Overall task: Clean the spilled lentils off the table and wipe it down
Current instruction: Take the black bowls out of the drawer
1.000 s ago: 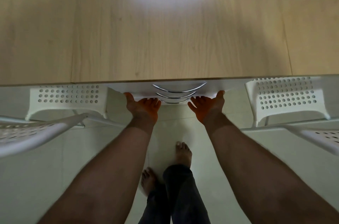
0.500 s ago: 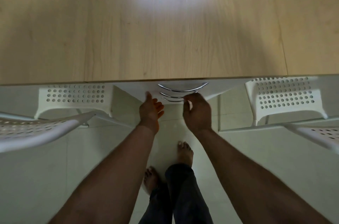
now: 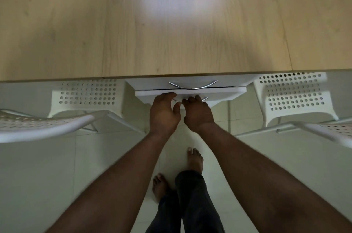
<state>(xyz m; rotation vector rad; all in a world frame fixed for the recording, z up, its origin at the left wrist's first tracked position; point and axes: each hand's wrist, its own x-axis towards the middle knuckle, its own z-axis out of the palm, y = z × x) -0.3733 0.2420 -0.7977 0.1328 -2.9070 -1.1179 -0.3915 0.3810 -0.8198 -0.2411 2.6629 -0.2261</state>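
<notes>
Pale wood grain runs across the tabletop [image 3: 95, 23], with a soft patch of reflected light near its middle and no lentils to be seen anywhere on it from where I stand. A second ago both palms were turned up under the table's edge; half a second ago they had turned over and closed in on the handles; now the second drawer [image 3: 190, 92] of the white unit beneath has slid out a little, its front standing proud of the top drawer [image 3: 228, 81] above it. The left hand [image 3: 163, 113] is curled at the drawer front with its fingers hooked toward the handle [image 3: 204, 98], and the right hand [image 3: 198, 113] is clenched around that same metal handle, knuckles up. How firmly the left one grasps the bar I cannot tell, since its fingertips are tucked out of sight. Only a dark slit shows behind the drawer front, so whatever lies inside is hidden. White perforated chairs stand to either side, the left chair [image 3: 87, 92] and the right chair [image 3: 291, 93], both cut off by the frame. Bare feet and dark trousers show below on the pale tiled floor [image 3: 38, 175]
</notes>
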